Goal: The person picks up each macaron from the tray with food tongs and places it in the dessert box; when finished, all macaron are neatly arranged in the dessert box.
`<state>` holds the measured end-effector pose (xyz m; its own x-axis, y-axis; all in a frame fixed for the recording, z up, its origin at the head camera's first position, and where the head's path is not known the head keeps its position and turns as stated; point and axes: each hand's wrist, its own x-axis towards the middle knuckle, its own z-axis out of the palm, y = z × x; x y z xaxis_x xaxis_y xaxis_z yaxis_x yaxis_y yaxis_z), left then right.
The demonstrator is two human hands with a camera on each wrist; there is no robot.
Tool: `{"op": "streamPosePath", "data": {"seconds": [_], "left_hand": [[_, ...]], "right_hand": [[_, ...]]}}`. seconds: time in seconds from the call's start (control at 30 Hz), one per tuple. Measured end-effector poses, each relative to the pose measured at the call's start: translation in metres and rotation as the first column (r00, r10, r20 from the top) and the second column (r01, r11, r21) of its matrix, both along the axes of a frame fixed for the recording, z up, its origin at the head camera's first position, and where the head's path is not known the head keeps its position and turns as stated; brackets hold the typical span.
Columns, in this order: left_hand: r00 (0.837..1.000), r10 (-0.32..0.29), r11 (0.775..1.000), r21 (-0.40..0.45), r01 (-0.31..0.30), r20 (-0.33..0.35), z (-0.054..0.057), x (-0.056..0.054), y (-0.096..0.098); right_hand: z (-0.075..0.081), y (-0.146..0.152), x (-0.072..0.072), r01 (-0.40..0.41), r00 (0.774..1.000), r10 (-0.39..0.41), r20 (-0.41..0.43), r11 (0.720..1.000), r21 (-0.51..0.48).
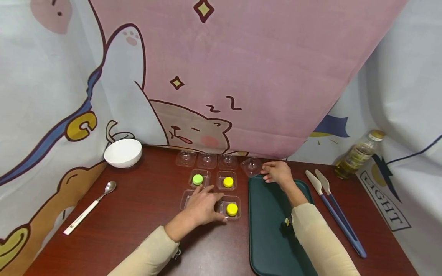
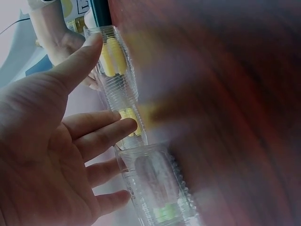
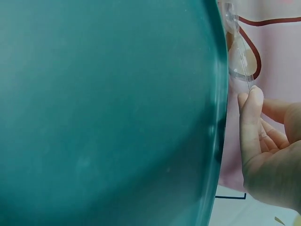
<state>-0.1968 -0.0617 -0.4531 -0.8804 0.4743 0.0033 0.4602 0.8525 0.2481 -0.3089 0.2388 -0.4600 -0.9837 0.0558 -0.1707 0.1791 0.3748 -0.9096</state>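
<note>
My right hand (image 1: 277, 173) pinches the edge of a clear domed lid (image 1: 251, 167) between thumb and fingers, just past the far left corner of the green tray. The lid (image 3: 242, 63) also shows at the fingertips in the right wrist view. Spread fingers of my left hand (image 1: 203, 205) reach over the clear plastic containers. Nearest to it, the front right container holds a yellow macaron (image 1: 232, 209); the front left container (image 1: 184, 197) is partly hidden by the hand. Behind them sit containers with a green macaron (image 1: 198, 179) and another yellow macaron (image 1: 228, 182).
Three more clear lids (image 1: 207, 160) line the back by the cloth wall. The green tray (image 1: 266, 230) lies under my right forearm. Blue-handled tongs (image 1: 340, 214) and an oil bottle (image 1: 359, 155) are at right, a white bowl (image 1: 123, 153) and spoon (image 1: 88, 209) at left.
</note>
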Motion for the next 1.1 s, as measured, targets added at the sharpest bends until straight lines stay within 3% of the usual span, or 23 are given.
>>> {"op": "streamPosePath", "data": {"seconds": [0.77, 1.1], "left_hand": [[1.000, 0.003, 1.000, 0.017, -0.003, 0.002, -0.001, 0.000, -0.001], [1.000, 0.009, 1.000, 0.013, -0.009, 0.007, 0.000, 0.002, 0.000]], "right_hand": [[0.033, -0.006, 0.041, -0.120, 0.990, 0.119, -0.079, 0.993, -0.011], [0.040, -0.016, 0.061, -0.166, 0.983, 0.164, -0.089, 0.986, -0.019]]}}
